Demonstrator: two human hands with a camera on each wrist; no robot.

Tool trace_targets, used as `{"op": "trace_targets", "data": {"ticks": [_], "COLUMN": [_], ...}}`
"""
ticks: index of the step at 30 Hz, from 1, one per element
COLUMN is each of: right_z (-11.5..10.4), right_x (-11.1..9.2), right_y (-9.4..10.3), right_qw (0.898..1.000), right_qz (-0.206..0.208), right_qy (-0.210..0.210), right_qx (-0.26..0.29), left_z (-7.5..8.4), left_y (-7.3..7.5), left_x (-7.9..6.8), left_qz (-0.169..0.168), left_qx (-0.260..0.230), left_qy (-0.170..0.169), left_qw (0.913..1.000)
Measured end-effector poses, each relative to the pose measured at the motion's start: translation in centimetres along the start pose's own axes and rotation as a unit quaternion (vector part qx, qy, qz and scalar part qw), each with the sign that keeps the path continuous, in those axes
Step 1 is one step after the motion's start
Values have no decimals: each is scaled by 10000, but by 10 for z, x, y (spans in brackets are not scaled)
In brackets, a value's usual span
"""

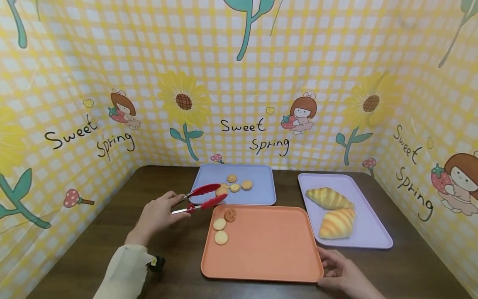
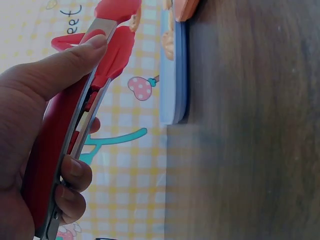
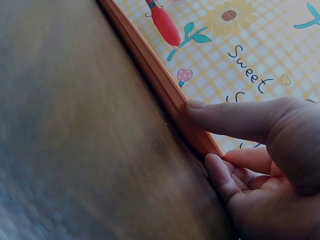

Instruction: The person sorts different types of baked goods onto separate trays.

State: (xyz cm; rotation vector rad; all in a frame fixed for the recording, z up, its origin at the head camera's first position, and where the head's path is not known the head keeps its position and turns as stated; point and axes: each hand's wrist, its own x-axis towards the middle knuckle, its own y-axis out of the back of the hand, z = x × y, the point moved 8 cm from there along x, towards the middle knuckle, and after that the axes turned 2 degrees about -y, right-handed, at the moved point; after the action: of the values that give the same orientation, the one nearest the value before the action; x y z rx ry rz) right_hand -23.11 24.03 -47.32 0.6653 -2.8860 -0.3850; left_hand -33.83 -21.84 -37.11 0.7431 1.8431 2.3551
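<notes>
My left hand (image 1: 158, 216) grips a pair of tongs (image 2: 60, 130) with red tips, thumb on one arm and fingers curled round the other. Between the tips a golden cookie (image 1: 221, 191) shows, over the front of the blue tray (image 1: 203, 176). Several more cookies (image 1: 247, 185) lie on that tray. At its front right corner, the orange tray (image 1: 269, 249) is held by my right hand (image 1: 345, 272), the thumb on the rim (image 3: 175, 100) and the fingers at the outer side. A pretzel-shaped cookie (image 1: 230, 215) and two round pale cookies (image 1: 221, 238) sit on its left.
On the right, a purple tray (image 1: 373, 232) carries two croissant-like breads (image 1: 337, 223). All three trays stand close together on a dark wooden table (image 1: 179, 257). A yellow checked cloth (image 1: 239, 83) rises behind and at both sides.
</notes>
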Motion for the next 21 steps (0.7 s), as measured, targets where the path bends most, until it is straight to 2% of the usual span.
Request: {"op": "trace_targets", "data": {"ticks": [5,12,15,21], "right_z": [1,1,2,2], "right_x": [0,1,1,2], "right_y": [0,0,0,0], "right_qw": [10000,10000,10000,9999], "right_qz": [-2,-1,2,16], "right_qy": [-31,84,-40,-149], "right_qx": [11,-12,-10,-44], "left_z": [-8,-22,-27,-30], "left_y": [-3,-7,-9,-16], "left_x": [6,17,24,39], "left_qz": [84,129,169,120], "left_qx": [-15,30,54,162], "left_qy": [104,470,576,608], "left_qw": [9999,9988,9982,9979]}}
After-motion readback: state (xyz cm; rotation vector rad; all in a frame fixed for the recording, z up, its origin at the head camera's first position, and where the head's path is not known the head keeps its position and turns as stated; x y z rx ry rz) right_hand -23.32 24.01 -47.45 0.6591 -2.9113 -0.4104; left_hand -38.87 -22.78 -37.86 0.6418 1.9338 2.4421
